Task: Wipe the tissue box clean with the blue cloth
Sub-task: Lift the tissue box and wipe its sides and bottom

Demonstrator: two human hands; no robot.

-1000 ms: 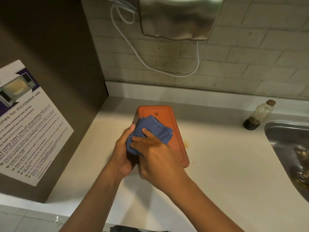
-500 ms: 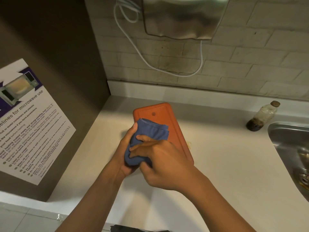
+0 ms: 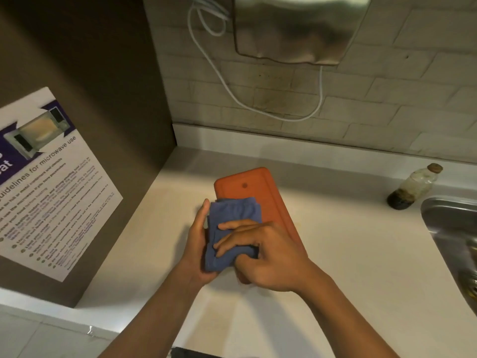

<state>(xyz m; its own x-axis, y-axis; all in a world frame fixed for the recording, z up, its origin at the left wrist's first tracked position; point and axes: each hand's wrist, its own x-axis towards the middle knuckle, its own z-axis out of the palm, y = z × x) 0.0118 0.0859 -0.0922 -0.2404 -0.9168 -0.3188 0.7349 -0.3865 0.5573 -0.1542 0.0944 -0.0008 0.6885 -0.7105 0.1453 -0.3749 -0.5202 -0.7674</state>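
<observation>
An orange tissue box (image 3: 247, 184) lies flat on the pale counter, its long side running away from me. A folded blue cloth (image 3: 235, 213) covers the box's near-left part. My right hand (image 3: 271, 254) lies on the cloth, its fingers curled over it and gripping it against the box top. My left hand (image 3: 197, 244) clasps the box's left side, thumb pointing up along the cloth's edge. The near end of the box is hidden under both hands.
A small dirty bottle (image 3: 413, 189) stands at the back right beside a steel sink (image 3: 449, 228). A metal wall unit (image 3: 296, 27) with a hanging white cable (image 3: 232, 94) is above the box. A brown panel with a microwave poster (image 3: 44, 177) closes the left side.
My right hand has dragged the blue cloth along the box top towards me and to the left, and more of the far orange surface shows. My left hand stays on the box's side.
</observation>
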